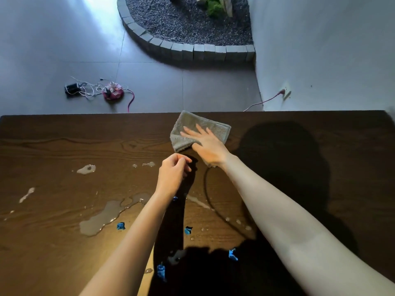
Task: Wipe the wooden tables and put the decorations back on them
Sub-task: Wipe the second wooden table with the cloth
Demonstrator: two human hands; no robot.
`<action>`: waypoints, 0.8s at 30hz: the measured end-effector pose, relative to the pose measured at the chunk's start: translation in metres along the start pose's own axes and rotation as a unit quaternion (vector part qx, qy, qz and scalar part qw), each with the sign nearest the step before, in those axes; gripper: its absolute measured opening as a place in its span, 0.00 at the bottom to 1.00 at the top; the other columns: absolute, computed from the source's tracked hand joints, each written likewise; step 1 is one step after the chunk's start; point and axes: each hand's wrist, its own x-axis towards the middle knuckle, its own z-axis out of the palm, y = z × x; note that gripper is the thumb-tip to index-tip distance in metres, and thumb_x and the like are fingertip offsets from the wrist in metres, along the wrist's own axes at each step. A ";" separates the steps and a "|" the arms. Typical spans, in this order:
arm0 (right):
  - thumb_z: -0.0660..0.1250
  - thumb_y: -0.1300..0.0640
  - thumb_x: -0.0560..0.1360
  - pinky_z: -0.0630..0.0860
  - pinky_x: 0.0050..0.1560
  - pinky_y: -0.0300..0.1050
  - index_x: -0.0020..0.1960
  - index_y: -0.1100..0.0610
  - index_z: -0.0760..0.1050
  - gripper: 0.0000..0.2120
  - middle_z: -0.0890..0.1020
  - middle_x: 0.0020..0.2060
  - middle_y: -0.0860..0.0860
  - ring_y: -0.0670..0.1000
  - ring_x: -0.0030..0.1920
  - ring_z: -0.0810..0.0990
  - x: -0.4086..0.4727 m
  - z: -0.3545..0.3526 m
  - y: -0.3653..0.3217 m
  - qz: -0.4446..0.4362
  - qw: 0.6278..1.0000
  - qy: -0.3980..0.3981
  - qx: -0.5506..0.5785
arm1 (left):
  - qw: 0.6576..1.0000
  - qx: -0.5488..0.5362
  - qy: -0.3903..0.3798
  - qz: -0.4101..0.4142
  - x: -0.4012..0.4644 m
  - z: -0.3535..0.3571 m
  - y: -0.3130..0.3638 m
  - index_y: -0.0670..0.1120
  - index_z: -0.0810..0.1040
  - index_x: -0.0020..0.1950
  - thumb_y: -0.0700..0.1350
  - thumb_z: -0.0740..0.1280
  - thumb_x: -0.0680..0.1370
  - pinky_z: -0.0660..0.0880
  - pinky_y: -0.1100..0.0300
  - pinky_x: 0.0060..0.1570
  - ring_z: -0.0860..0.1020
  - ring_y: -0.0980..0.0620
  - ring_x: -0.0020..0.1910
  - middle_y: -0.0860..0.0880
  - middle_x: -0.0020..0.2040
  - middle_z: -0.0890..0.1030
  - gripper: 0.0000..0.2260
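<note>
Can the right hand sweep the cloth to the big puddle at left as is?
Probably not cleanly: the left hand hovers between the cloth, pressed flat by the right hand, and the puddle.

Beyond the dark wooden tabletop (64, 150) lies a floor (53, 60) of large grey tiles, with a pale sheen of light at the upper left. A curved border of grey blocks (188, 51) encloses a bed of dark gravel (183, 20) holding a green plant (214, 6). A plain white wall (331, 50) stands at the right, with a socket (286, 90) low on it and a pink cord (263, 101) plugged in. On the floor at the left sits a tangle of white cables (89, 89) beside a small black box (71, 88) and a round pink power strip (113, 93).
</note>
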 end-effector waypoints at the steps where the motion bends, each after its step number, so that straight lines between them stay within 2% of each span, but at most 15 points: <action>1: 0.49 0.55 0.81 0.35 0.73 0.44 0.74 0.41 0.60 0.22 0.56 0.75 0.40 0.47 0.77 0.45 -0.006 -0.002 0.004 -0.002 1.000 -0.013 0.013 | 1.000 0.003 -0.006 -0.001 -0.003 0.003 0.000 0.47 0.77 0.38 0.37 0.58 0.78 0.69 0.65 0.31 0.73 0.57 0.29 0.50 0.30 0.77 0.12; 3: 0.49 0.56 0.82 0.38 0.74 0.47 0.72 0.41 0.62 0.22 0.57 0.75 0.40 0.47 0.76 0.45 -0.024 -0.007 0.016 0.010 0.999 -0.035 0.033 | 1.000 0.008 -0.022 0.001 -0.009 0.011 0.001 0.47 0.77 0.38 0.37 0.58 0.78 0.69 0.64 0.32 0.73 0.56 0.29 0.50 0.30 0.77 0.13; 5: 0.49 0.56 0.82 0.36 0.73 0.45 0.71 0.42 0.64 0.21 0.57 0.75 0.40 0.44 0.75 0.45 -0.049 -0.013 0.039 0.038 0.997 -0.036 0.058 | 0.999 0.013 -0.038 0.001 -0.018 0.022 0.001 0.47 0.77 0.38 0.36 0.58 0.78 0.69 0.63 0.33 0.73 0.55 0.30 0.50 0.30 0.76 0.13; 8: 0.49 0.50 0.78 0.39 0.76 0.54 0.68 0.34 0.66 0.21 0.57 0.76 0.43 0.50 0.77 0.46 -0.096 -0.022 0.073 0.107 0.988 0.009 0.115 | 0.998 0.029 -0.053 -0.002 -0.033 0.043 0.000 0.48 0.77 0.37 0.36 0.57 0.77 0.69 0.59 0.35 0.72 0.53 0.31 0.51 0.30 0.77 0.13; 12: 0.51 0.57 0.80 0.43 0.74 0.50 0.71 0.40 0.64 0.22 0.55 0.77 0.49 0.54 0.77 0.47 -0.158 -0.043 0.110 0.196 0.969 0.062 0.137 | 0.995 0.055 -0.086 0.004 -0.056 0.079 0.002 0.48 0.77 0.37 0.37 0.57 0.77 0.69 0.56 0.38 0.73 0.51 0.34 0.51 0.31 0.77 0.13; 16: 0.51 0.54 0.77 0.42 0.74 0.51 0.73 0.42 0.63 0.24 0.55 0.77 0.49 0.55 0.77 0.47 -0.216 -0.046 0.134 0.248 0.948 0.111 0.163 | 0.993 0.067 -0.101 0.014 -0.076 0.112 0.008 0.47 0.77 0.38 0.37 0.57 0.77 0.70 0.58 0.37 0.74 0.53 0.33 0.51 0.32 0.77 0.13; 19: 0.45 0.50 0.70 0.37 0.74 0.47 0.76 0.45 0.56 0.33 0.51 0.77 0.43 0.49 0.77 0.43 -0.267 -0.027 0.148 0.272 0.949 0.121 0.105 | 0.991 0.069 -0.115 0.014 -0.096 0.135 0.007 0.47 0.77 0.38 0.38 0.57 0.77 0.70 0.58 0.38 0.74 0.53 0.32 0.51 0.32 0.77 0.13; 21: 0.45 0.51 0.75 0.35 0.73 0.48 0.77 0.45 0.48 0.30 0.45 0.77 0.42 0.48 0.77 0.40 -0.287 -0.014 0.155 0.309 0.941 0.121 0.069 | 0.989 0.069 -0.131 0.010 -0.108 0.144 0.006 0.47 0.77 0.39 0.38 0.57 0.78 0.71 0.56 0.39 0.74 0.53 0.34 0.51 0.33 0.77 0.13; 24: 0.47 0.56 0.82 0.34 0.73 0.48 0.77 0.45 0.42 0.26 0.41 0.76 0.42 0.48 0.76 0.37 -0.302 0.003 0.155 0.349 0.924 0.145 0.064 | 0.986 0.072 -0.149 0.005 -0.121 0.149 0.004 0.47 0.77 0.40 0.39 0.57 0.79 0.71 0.56 0.39 0.74 0.53 0.35 0.51 0.34 0.77 0.12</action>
